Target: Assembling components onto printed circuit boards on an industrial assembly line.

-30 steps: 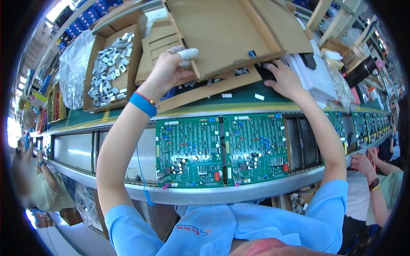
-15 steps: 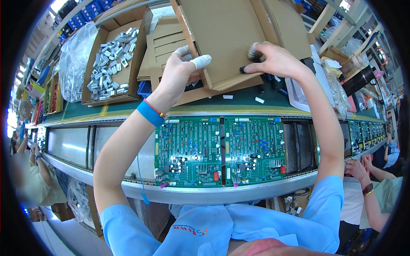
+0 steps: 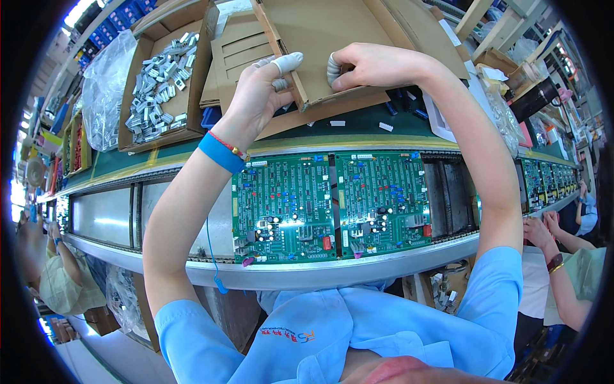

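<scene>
A shallow brown cardboard box (image 3: 332,25) stands tilted at the far side of the bench. My left hand (image 3: 256,93) grips its left wall, the thumb in a white finger cot laid over the top edge. Inside the box, close to its front wall, my right hand (image 3: 374,65) has its fingers curled in. Whatever it pinches, if anything, is hidden behind the fingers. White cots cover some of those fingers too. Two green circuit boards (image 3: 284,211) (image 3: 384,205) fitted with components lie side by side on the line below my hands.
At left, an open carton (image 3: 201,64) holds many silvery metal parts beside a clear plastic bag (image 3: 109,96). Small white connectors (image 3: 338,123) and dark cylindrical parts (image 3: 419,114) lie on the green bench. A metal rail (image 3: 307,276) runs along the front. Co-workers sit on both sides.
My right hand has moved left and up within the box, its fingers now curled closer. The left hand keeps its hold on the wall, slightly higher. The whole view has shifted a little.
</scene>
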Demonstrator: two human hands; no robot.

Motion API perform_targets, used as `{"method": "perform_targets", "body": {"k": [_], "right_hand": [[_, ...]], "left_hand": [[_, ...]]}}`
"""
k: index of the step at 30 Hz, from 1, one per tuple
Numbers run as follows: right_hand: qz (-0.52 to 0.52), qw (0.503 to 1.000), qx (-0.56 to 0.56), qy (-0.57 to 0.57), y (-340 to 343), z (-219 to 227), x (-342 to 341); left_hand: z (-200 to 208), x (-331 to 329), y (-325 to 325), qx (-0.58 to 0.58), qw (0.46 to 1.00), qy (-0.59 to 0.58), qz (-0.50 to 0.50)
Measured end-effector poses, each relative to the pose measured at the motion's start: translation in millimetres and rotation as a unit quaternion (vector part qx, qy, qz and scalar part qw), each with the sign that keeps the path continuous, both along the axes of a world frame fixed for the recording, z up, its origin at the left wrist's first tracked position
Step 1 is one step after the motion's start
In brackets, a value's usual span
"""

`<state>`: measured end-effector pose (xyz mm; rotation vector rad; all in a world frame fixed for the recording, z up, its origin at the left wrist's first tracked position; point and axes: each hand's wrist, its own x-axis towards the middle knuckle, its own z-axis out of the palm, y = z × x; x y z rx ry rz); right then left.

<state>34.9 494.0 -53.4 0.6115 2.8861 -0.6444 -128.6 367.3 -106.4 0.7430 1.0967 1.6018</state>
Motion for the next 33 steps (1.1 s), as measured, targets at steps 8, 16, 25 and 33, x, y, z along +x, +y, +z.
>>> {"method": "perform_targets", "body": {"k": [8, 16, 25, 33], "right_hand": [[-0.067, 0.928, -0.16, 0.329, 6.3, 74.3, 108.8], [-0.244, 0.855, -0.238, 0.391, 26.3, 27.9, 210.3], [-0.273, 0.944, 0.152, 0.101, 69.5, -76.0, 121.1], [-0.124, 0.967, 0.211, 0.065, 136.0, -151.1, 94.7]], "left_hand": [[4.1, -23.8, -51.7, -0.004, 0.995, -0.1, -0.025], [21.3, -71.1, -185.6, 0.043, 0.992, -0.098, 0.063], [24.9, -81.9, -388.4, 0.104, 0.848, 0.293, 0.43], [67.0, 11.4, -506.7, 0.123, 0.689, 0.102, 0.707]]}}
